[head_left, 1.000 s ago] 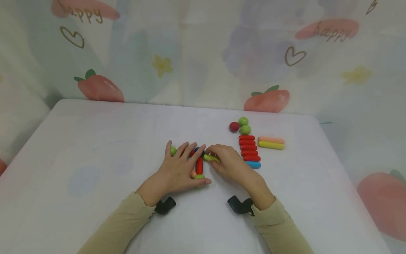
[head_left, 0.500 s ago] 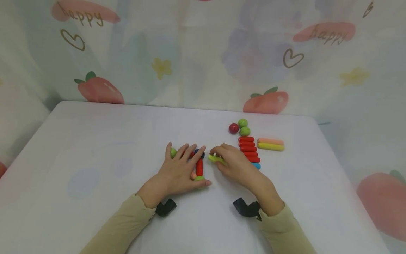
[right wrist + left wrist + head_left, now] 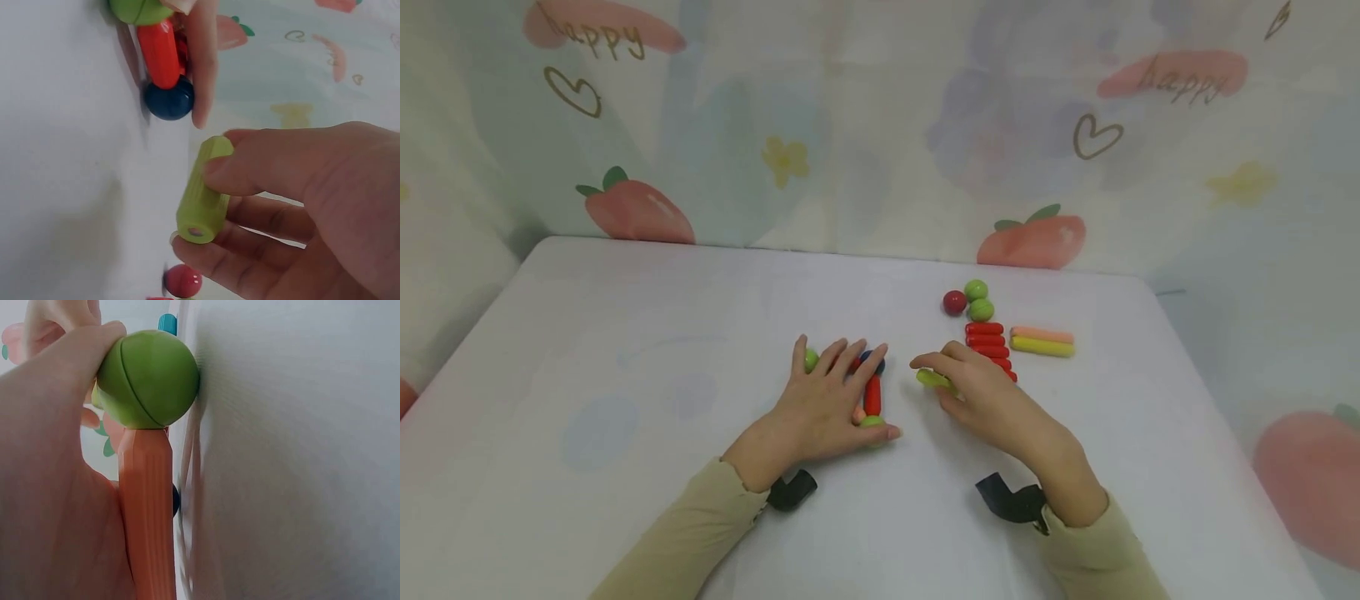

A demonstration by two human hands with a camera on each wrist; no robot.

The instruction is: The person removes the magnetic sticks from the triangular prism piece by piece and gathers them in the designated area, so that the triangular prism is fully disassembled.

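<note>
My left hand (image 3: 820, 408) lies with spread fingers over a figure of balls and rods joined together on the table. In the left wrist view, its thumb rests on a green ball (image 3: 150, 378) that sits at the end of an orange rod (image 3: 147, 512). A red rod (image 3: 872, 396) runs from that corner to a dark blue ball (image 3: 169, 99); the palm hides much of the figure. To the right, my right hand (image 3: 988, 392) pinches a short yellow-green rod (image 3: 206, 187) between thumb and fingers. A hole shows in the rod's end, and it is apart from the figure.
Beyond the right hand lies a row of red rods (image 3: 985, 340), partly covered by it. Two green balls (image 3: 981, 310) and a dark red ball (image 3: 954, 302) sit behind them. A peach rod (image 3: 1042, 334) and a yellow rod (image 3: 1042, 346) lie side by side farther right.
My right hand has drawn back to the right with the yellow-green rod, away from the dark blue ball, and now covers the blue rod beside the red ones. My left hand has stayed put.
</note>
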